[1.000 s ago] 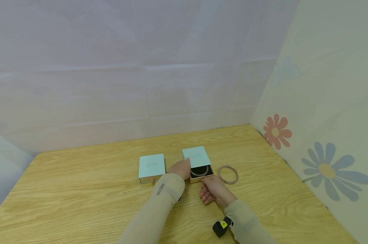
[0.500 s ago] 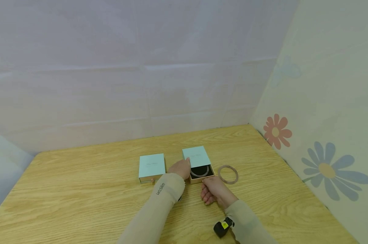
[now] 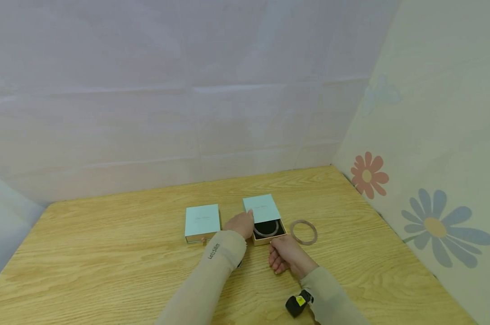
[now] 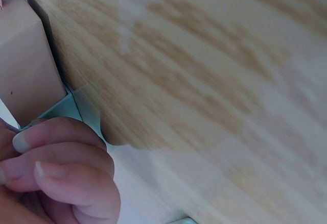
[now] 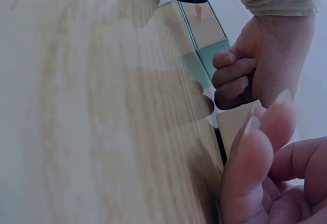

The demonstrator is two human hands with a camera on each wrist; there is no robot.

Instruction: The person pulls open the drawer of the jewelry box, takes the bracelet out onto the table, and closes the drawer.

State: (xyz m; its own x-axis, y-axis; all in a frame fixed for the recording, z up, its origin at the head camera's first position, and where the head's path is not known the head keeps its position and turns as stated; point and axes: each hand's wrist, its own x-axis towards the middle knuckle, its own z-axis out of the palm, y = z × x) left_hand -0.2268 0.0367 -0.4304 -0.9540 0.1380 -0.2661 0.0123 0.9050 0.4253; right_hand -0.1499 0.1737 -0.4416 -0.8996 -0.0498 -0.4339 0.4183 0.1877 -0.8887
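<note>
A drawer-style gift box stands partly slid out on the table; its light-blue sleeve (image 3: 263, 207) covers the back of the tan drawer (image 3: 265, 241). Inside, on black lining, lies a pinkish bangle (image 3: 269, 235), its rear part hidden under the sleeve. My left hand (image 3: 240, 225) grips the sleeve's left side, fingers curled, as the left wrist view also shows. At the drawer's front edge is my right hand (image 3: 287, 253), thumb and finger pinched together there with the other fingers curled; what exactly they pinch is hidden. A second bangle (image 3: 316, 233) lies flat to the right of the box.
A second light-blue box (image 3: 202, 219), fully closed, sits left of the left hand. In the right wrist view its front bears a small orange pull tab (image 5: 199, 11). The wooden table (image 3: 107, 253) meets a flower-printed wall (image 3: 423, 149) at right.
The drawer has slid slightly further toward me out of its sleeve, and my right hand has moved a little back with it. My left hand and the bangle on the table have stayed put.
</note>
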